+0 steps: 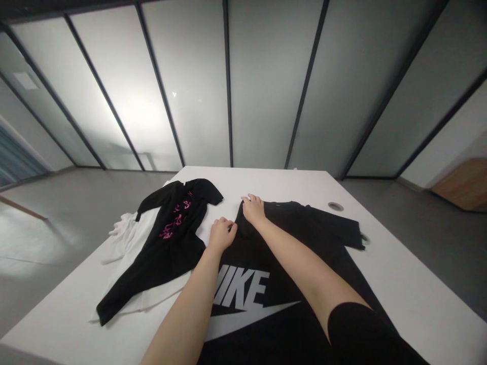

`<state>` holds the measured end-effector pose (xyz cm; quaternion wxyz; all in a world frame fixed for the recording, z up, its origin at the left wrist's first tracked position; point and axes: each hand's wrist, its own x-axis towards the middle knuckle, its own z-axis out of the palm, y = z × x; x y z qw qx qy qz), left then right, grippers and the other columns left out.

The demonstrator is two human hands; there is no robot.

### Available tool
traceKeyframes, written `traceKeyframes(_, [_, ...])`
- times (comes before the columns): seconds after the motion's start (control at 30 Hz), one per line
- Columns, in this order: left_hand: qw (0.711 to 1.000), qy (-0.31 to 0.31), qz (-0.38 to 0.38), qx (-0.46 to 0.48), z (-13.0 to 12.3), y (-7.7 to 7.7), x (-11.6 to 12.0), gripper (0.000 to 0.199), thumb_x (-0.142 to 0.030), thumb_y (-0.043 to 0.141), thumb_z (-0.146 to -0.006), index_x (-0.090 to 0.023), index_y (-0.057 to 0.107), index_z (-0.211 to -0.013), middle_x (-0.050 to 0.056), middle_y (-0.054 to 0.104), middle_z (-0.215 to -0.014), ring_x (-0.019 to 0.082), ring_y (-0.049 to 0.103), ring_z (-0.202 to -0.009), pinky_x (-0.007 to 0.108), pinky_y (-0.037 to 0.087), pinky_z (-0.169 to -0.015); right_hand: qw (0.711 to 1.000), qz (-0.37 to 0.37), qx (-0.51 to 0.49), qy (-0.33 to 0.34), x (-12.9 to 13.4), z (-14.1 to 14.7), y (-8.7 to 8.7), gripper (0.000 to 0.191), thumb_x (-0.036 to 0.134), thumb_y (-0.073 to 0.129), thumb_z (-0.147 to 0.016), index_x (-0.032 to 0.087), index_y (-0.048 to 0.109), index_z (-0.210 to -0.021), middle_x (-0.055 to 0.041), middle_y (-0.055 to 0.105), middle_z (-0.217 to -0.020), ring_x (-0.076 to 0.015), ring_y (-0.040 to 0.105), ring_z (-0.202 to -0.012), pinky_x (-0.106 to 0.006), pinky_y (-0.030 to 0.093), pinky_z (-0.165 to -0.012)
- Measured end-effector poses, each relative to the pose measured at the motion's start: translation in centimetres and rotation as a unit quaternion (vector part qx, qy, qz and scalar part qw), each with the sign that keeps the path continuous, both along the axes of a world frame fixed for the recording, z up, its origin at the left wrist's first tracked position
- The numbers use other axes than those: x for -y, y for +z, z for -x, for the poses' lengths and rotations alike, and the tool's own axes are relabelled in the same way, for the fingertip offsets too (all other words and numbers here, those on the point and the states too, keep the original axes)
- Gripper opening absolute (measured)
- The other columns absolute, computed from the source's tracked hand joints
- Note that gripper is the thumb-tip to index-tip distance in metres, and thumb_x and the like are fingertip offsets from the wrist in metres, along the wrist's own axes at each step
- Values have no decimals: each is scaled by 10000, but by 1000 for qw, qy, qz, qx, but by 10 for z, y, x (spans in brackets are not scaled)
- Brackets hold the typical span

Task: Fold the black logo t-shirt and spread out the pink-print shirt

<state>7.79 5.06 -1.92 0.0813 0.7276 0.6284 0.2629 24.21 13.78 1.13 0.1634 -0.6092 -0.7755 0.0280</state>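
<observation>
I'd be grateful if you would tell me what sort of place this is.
Probably an office or workroom: frosted panels between dark frames line the far side, and a white table bearing a black Nike shirt stands above a grey floor.

- A black T-shirt point(247, 251), with short sleeves, lies spread out on the white table point(399, 289), its front facing up.
- The collar point(279, 204) points toward the far edge, and the body of the shirt runs down past the bottom of the view, towards the near side.
- The sleeve point(342, 228) on the right stretches out sideways, lying nearly flat, with its opening near the table's right edge.
- At the upper left, around the shoulder, the cloth appears folded over; just how it is folded is partly hidden.
- Large, slanted pale grey letters point(243, 288) reading NIKE cross the chest, the first partly covered.
- Beneath them runs a long pale swoosh point(251, 315), tapering to a point on the right.
</observation>
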Motion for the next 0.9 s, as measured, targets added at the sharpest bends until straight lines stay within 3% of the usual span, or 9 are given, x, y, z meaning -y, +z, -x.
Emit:
traceKeyframes(0.1, [1000,3,5,-9,1,-3,-3,320,-323,513,-1009,-241,815,-938,109,689,-928,274,614,-947,389,433,-920,999,1,6,42,9,9,-1,483,287,387,-1080,296,551,-1535,-104,503,-1595,-298,436,-1422,-440,324,-1175])
traceKeyframes(0.2, [1000,7,8,-14,1,-5,-3,212,-274,600,-946,-240,808,-965,114,700,-952,290,609,-954,397,437,-903,998,36,19,51,16,19,-10,472,325,396,-1075,281,569,-1512,-104,538,-1576,-303,473,-1413,-441,351,-1163])
traceKeyframes(0.33, [999,10,10,-29,0,-2,1,184,-224,643,-891,-243,801,-982,111,715,-977,304,608,-972,407,437,-894,996,78,26,21,15,23,-22,575,363,375,-1073,187,431,-1618,-150,362,-1712,-357,359,-1535,-497,269,-1227])
traceKeyframes(0.47, [999,6,3,-35,-1,1,5,175,-226,648,-881,-235,792,-979,105,717,-961,304,606,-965,401,438,-869,996,82,21,8,10,19,-19,702,452,433,-1051,151,303,-1672,-183,317,-1727,-367,301,-1570,-506,221,-1249])
traceKeyframes(0.57, [1000,5,2,-29,-2,1,6,183,-227,649,-878,-241,788,-996,99,716,-965,303,607,-976,401,435,-877,999,48,14,5,15,16,-13,622,429,385,-1070,173,366,-1636,-160,302,-1736,-356,267,-1573,-510,209,-1250])
traceKeyframes(0.73, [1000,3,9,-13,-1,1,5,179,-218,652,-869,-237,772,-1001,102,717,-980,309,604,-990,411,427,-889,999,46,19,-3,23,19,-10,450,272,419,-1020,139,610,-1405,-202,549,-1531,-334,489,-1377,-452,375,-1137])
traceKeyframes(0.9, [1000,8,16,-10,-2,2,5,233,-185,653,-846,-234,732,-1060,80,733,-983,295,606,-974,397,431,-880,995,86,32,-43,19,28,-6,552,278,482,-969,82,553,-1480,-258,494,-1575,-402,478,-1395,-527,399,-1109])
